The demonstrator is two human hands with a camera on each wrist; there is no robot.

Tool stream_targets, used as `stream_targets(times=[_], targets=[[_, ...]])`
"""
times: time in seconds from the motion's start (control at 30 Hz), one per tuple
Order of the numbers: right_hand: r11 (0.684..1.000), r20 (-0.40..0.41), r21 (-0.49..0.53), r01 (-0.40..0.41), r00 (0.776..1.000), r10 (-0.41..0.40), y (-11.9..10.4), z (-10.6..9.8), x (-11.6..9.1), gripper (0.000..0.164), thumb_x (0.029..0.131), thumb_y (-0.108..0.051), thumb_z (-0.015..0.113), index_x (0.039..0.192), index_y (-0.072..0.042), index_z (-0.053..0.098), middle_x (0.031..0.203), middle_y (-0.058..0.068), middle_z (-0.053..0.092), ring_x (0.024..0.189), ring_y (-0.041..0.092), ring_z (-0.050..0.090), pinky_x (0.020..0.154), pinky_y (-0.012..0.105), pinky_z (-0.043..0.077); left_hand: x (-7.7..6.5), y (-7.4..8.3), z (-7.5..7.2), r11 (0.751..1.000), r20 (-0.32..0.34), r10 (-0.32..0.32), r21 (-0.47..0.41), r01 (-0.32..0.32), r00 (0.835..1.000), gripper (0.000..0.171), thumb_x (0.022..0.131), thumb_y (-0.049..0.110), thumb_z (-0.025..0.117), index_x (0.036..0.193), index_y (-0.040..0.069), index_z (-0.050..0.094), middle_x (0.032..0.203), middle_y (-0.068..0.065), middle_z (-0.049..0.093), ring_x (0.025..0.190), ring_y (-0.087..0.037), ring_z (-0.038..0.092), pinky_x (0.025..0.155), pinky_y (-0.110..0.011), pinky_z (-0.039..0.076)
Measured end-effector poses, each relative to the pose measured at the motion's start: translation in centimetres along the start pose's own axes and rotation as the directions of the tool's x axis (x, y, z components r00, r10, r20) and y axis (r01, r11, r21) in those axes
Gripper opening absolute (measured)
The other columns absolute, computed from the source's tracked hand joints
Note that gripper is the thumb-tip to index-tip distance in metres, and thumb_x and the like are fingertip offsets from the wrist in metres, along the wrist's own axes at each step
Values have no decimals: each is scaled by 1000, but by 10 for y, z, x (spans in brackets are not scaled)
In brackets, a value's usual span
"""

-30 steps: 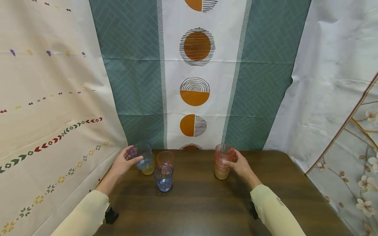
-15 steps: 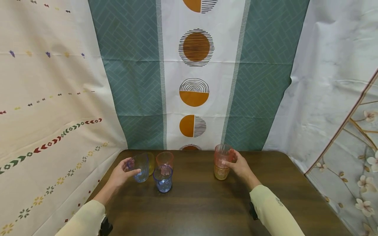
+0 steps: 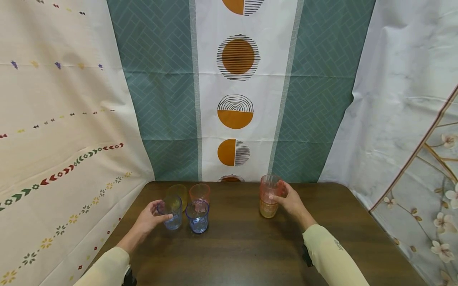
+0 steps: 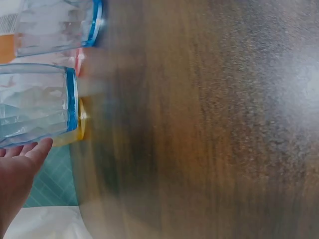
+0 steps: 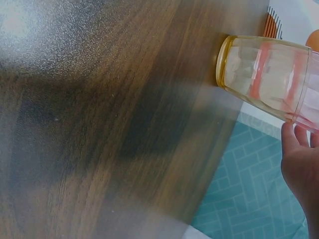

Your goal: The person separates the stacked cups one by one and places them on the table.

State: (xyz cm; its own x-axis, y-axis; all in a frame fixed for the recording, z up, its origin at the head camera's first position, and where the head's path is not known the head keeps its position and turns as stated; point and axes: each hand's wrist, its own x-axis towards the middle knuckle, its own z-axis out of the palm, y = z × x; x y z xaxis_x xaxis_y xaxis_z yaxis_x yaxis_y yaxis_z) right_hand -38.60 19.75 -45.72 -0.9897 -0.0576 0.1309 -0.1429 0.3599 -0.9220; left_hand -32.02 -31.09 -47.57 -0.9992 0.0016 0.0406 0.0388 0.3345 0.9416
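Observation:
My left hand (image 3: 148, 219) holds a clear blue plastic cup (image 3: 173, 214) between thumb and fingers, upright at the left; whether its base touches the table I cannot tell. Just behind it is a yellow cup (image 3: 181, 194), partly hidden. A pink cup (image 3: 200, 194) stands beside the yellow one, and a second blue cup (image 3: 198, 218) in front of the pink. Over on the right, my right hand (image 3: 291, 200) grips a pink cup (image 3: 269, 186) nested in a yellow cup (image 3: 267, 209). In the right wrist view that yellow cup (image 5: 244, 67) stands at the table's surface, fingertips against the stack.
The dark wooden table (image 3: 232, 246) ends at a green and white patterned cloth (image 3: 236, 91) behind the cups. A cream cloth (image 3: 71, 159) hangs along the left side, a white floral one (image 3: 411, 159) along the right.
My left hand has brought its blue cup down and toward me, from over the yellow cup to in front of it. The right hand and its stack stay in place.

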Motion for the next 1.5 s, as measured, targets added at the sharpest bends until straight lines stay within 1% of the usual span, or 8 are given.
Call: stream_targets(times=[0.2,0.4,0.57,0.8,0.97,1.2,1.37,1.5], targets=[[1000,-4,-15,-1,1000,1,-1,0,-1,82,89,-16,76,152,2,28,153,27,35,139,45,34,108,55,37,4,-12,1,1000,4,-1,19,1,1000,88,85,16,80,146,-11,23,144,-30,39,135,-46,36,108,-54,36],[1000,-10,-12,-10,1000,10,7,5,-11,81,89,-16,77,151,3,29,151,28,37,138,45,36,107,56,37,-1,-23,-2,998,70,16,61,-20,997,86,85,10,80,143,-13,21,147,-35,36,139,-51,28,110,-58,31],[1000,-40,6,-4,999,4,12,8,-18,78,88,-13,77,150,3,32,149,29,40,136,45,39,106,56,38,-3,-25,-4,992,113,60,106,-72,992,83,85,10,79,142,-14,22,146,-37,35,138,-53,29,109,-58,32],[1000,-27,10,-10,1000,10,17,13,-21,79,87,-13,78,150,5,32,149,29,40,136,46,39,105,56,39,-12,-21,-6,987,181,20,153,-48,983,106,84,13,77,150,-14,-2,152,-42,13,140,-58,10,111,-65,23],[1000,-48,-7,-12,999,12,16,12,-19,78,87,-13,78,149,4,34,147,29,42,134,46,40,105,57,40,-6,-7,-6,978,163,0,205,-34,987,114,86,28,77,153,-8,-8,156,-39,-1,142,-56,1,112,-66,17],[1000,-52,-8,-8,999,7,12,7,-11,78,88,-14,77,150,3,33,150,27,39,136,45,38,106,56,39,17,32,-1,966,119,70,239,-97,990,110,87,33,76,155,-4,-2,157,-36,5,144,-54,6,112,-66,18],[1000,-44,-17,0,999,-1,7,6,-4,80,87,-18,78,151,1,33,151,25,39,137,44,39,106,55,39,34,67,13,957,134,98,259,-130,986,111,88,41,74,157,0,-3,160,-31,6,145,-52,8,112,-66,16],[1000,-46,-16,2,999,-2,3,3,0,81,87,-17,78,151,2,32,151,26,39,137,45,38,106,56,39,49,95,32,956,155,113,252,-150,981,109,88,46,73,159,6,-1,163,-24,7,146,-49,7,113,-66,16]])
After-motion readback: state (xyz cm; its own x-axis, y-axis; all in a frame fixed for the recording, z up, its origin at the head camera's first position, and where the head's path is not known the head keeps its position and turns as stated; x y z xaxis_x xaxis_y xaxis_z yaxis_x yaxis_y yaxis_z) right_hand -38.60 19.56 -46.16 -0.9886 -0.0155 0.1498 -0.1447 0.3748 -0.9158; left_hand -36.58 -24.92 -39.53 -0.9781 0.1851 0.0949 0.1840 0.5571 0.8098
